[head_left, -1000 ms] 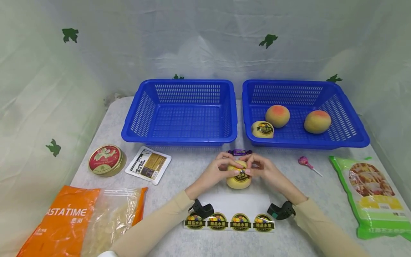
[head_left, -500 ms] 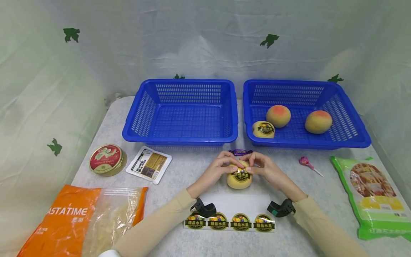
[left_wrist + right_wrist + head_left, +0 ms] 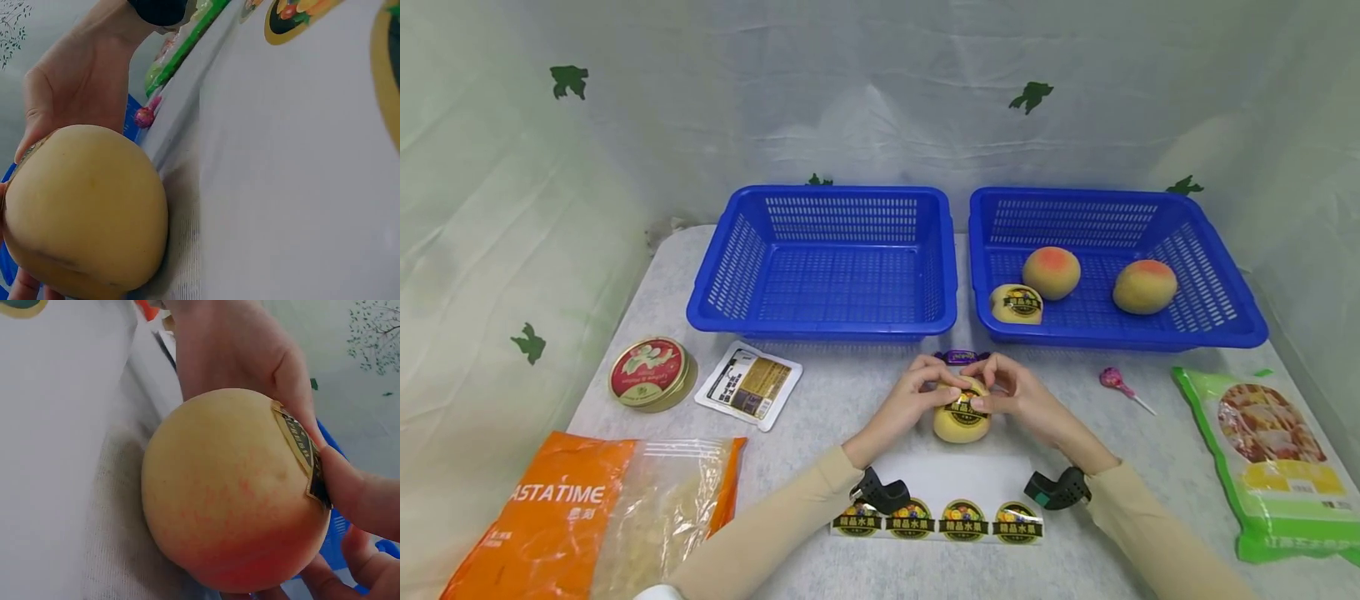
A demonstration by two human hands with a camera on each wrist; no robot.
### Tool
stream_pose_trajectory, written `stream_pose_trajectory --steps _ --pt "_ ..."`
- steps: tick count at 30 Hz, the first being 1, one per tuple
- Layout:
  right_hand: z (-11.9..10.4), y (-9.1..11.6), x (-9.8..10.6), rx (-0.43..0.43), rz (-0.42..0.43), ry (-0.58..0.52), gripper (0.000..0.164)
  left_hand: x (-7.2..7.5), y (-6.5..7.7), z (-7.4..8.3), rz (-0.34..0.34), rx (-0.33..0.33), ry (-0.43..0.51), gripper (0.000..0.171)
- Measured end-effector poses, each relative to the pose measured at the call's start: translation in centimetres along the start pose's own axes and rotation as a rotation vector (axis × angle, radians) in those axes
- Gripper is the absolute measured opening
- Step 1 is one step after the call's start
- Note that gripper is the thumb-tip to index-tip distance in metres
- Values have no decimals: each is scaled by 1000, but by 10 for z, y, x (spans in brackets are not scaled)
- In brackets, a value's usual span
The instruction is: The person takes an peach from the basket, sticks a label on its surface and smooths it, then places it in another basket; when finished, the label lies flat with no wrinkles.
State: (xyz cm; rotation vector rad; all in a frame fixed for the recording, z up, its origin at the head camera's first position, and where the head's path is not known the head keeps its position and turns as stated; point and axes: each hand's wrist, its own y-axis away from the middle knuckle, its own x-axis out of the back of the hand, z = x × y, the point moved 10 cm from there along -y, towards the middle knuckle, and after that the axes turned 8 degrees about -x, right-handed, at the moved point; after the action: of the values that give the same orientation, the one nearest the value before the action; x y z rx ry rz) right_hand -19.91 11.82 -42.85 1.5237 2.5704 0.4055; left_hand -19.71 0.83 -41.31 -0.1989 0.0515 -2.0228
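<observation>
A yellow peach with a red blush sits on the table between both hands. My left hand grips its left side, thumb at the label. My right hand grips the other side, its thumb pressing the label too. This black-and-gold fruit sticker lies on the peach, one edge slightly lifted in the right wrist view. Most fingertips are hidden behind the fruit. Just in front lies a white sticker sheet with a row of several matching stickers along its near edge.
Behind stand two blue baskets; the left basket holds nothing visible, while the right basket holds three peaches, one labelled. Around lie a purple candy, lollipop, green bag, round tin, white packet and orange pasta bag.
The thumbs have shifted slightly over the sticker, the right one back down onto its right edge. The peach stays in nearly the same place, held by both hands.
</observation>
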Motion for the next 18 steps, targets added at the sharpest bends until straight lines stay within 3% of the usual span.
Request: stream_pose_trajectory --steps 5,10,15,18 --pt "-3 3 -2 41 -13 67 33 -3 1 -8 -92 -73 -114 21" --pt "-1 5 -8 62 -86 106 40 -5 4 -10 -200 -85 -66 32" --pt "-3 6 -9 97 -82 125 44 -2 6 -4 -171 -112 -130 35" --pt "-3 7 -11 100 -94 165 48 -1 9 12 -151 -102 -156 35"
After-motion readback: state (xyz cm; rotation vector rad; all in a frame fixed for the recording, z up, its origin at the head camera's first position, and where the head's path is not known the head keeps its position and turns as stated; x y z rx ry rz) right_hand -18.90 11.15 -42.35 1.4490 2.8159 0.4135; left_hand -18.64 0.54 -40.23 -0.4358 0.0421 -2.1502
